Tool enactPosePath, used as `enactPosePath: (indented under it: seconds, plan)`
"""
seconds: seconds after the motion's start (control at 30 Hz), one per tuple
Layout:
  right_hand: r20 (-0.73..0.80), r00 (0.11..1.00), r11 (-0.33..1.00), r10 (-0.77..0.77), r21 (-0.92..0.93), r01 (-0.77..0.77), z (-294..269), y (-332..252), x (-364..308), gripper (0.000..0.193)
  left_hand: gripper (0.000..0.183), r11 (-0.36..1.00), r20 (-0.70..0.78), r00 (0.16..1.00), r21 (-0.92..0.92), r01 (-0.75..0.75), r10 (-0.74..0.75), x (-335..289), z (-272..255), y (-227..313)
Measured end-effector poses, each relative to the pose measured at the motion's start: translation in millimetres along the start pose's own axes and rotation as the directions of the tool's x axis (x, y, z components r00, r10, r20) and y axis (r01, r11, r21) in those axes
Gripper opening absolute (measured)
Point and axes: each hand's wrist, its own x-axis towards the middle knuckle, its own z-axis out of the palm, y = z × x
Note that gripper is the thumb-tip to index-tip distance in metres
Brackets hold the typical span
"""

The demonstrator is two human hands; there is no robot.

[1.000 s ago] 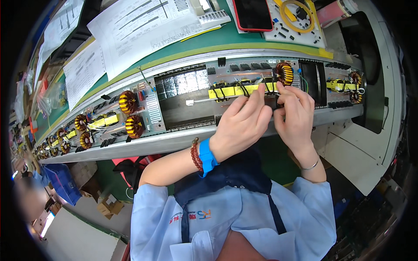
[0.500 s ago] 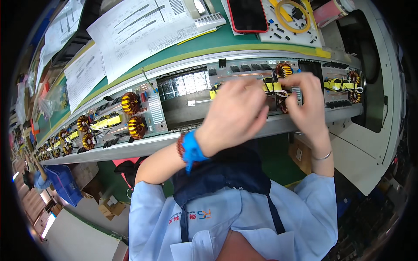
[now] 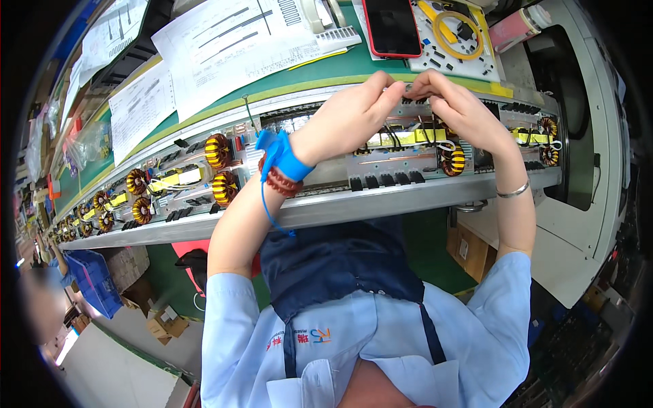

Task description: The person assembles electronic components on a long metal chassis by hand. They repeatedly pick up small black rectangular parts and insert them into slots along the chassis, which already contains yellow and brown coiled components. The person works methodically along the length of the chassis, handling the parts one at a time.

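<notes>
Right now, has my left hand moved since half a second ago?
Yes: your left hand has moved away from you, and it is now closer to the red-edged phone.

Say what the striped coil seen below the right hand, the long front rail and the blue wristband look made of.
Coil: probably glossy coated wire, from its shiny yellow and dark bands. Rail: likely satin metal, from its silvery sheen. Wristband: fabric or soft plastic, unclear which; mostly matte, creased, with a dangling end.
</notes>
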Motion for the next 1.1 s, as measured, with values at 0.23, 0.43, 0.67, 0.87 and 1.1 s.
enactPosePath:
  seconds: [0.23,0.43,0.67,0.87,1.1]
  plan:
    - [-0.234,0.971,0.905,-0.053,-0.423,-0.052,5,-7,-31,0.023,0.016,0.893,-0.418,0.844,0.427,-0.143,0.335,-54,-4,4]
    - [-0.205,0.979,0.889,-0.018,-0.452,-0.078,5,-11,-38,0.028,0.015,0.953,-0.345,0.92,0.291,-0.082,0.185,-61,2,-5]
    - [-0.214,0.977,0.877,-0.016,-0.472,-0.089,4,-11,-34,0.029,0.014,0.963,-0.34,0.931,0.266,-0.041,0.133,-53,4,-19]
    - [-0.183,0.976,0.878,-0.119,-0.478,0.017,8,-19,-29,0.03,0.019,0.881,-0.383,0.861,0.452,-0.139,0.333,-49,5,-21]
    - [-0.146,0.987,0.849,-0.072,-0.528,-0.016,4,-24,-27,0.028,0.022,0.862,-0.338,0.898,0.501,-0.082,0.282,-45,6,-14]
